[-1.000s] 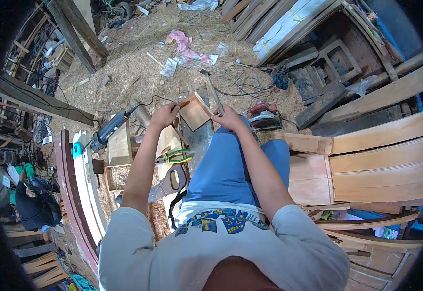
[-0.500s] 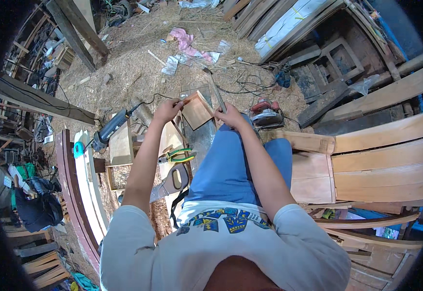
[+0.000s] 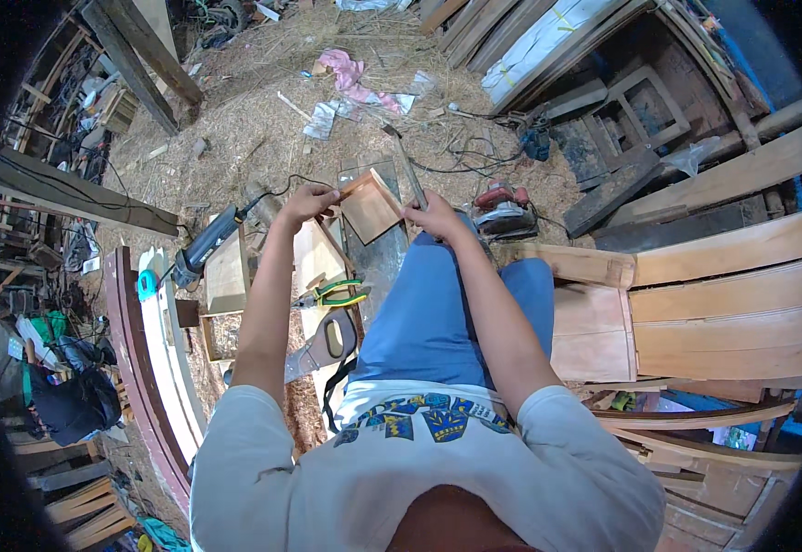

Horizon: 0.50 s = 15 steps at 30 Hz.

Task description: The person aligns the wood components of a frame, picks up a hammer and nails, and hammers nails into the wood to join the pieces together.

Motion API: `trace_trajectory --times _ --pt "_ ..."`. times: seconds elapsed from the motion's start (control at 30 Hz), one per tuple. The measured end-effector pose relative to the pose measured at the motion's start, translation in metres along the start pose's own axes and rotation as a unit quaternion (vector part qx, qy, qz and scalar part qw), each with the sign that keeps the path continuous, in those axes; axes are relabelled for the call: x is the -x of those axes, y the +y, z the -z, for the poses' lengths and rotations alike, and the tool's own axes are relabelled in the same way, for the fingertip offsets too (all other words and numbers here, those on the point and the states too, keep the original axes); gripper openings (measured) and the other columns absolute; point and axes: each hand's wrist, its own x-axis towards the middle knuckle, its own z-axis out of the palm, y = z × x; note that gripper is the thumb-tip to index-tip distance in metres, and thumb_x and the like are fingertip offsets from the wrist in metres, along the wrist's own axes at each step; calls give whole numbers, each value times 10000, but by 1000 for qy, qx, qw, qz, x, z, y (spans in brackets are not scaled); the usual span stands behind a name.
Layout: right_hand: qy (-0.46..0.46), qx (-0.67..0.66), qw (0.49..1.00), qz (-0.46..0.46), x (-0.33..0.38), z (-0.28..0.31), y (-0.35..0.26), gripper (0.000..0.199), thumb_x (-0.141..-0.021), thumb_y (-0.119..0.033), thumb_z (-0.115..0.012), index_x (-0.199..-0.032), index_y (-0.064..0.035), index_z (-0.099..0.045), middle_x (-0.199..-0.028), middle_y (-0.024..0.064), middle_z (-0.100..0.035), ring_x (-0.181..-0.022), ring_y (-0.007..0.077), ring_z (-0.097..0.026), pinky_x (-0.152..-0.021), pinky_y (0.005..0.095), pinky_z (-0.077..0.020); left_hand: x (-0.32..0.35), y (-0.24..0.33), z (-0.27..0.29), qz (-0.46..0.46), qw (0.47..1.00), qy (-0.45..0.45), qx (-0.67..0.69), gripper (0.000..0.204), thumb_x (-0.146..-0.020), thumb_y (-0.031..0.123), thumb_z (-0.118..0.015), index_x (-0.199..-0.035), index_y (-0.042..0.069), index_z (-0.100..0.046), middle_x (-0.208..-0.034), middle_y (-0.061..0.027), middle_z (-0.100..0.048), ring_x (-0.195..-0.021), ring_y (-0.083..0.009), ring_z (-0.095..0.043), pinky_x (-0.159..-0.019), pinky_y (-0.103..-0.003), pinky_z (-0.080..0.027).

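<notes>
My left hand [image 3: 306,203] holds the left edge of a small square wooden frame [image 3: 371,206], tilted in front of my knees. My right hand [image 3: 437,217] grips the handle of a hammer [image 3: 406,166], its head pointing away toward the sawdust floor. The hammer stands just right of the frame. Both arms reach forward over my blue trousers [image 3: 438,313].
Green-handled pliers [image 3: 335,294] and a hand saw [image 3: 323,345] lie on boards at my left. A power tool [image 3: 206,245] with a cable lies further left, a circular saw [image 3: 504,208] to the right. Wooden furniture panels [image 3: 714,304] stand at right; planks [image 3: 157,359] run along the left.
Both hands with the frame and hammer have shifted slightly; the hammer stays raised beside the frame. Little else differs.
</notes>
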Motion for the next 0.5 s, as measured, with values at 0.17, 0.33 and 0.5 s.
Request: trace_trajectory --times 0.17,0.33,0.5 --pt "23 -3 999 -33 2 10 11 427 -786 -347 -812 -997 -5 -666 -875 121 -725 -814 235 -702 -754 379 -549 0 17 -21 11 1000 9 9 395 -956 424 -735 -1058 43 -752 -881 -28 -726 -709 -128 -674 -581 -293 -495" --pt "25 53 998 -14 1 -3 -8 365 -852 -339 -787 -967 -25 -640 -832 93 -692 -768 195 -659 -714 354 -530 10 -1 -11 12 998 45 33 403 -945 430 -752 -1013 33 -748 -811 -34 -707 -664 -119 -663 -565 -289 -481" --pt "99 95 990 -16 -15 2 23 411 -879 -396 -764 -1004 -16 -670 -823 102 -694 -780 208 -665 -750 348 -534 3 12 -22 22 998 40 39 378 -965 383 -737 -1048 15 -722 -868 -47 -717 -703 -124 -670 -579 -283 -484"
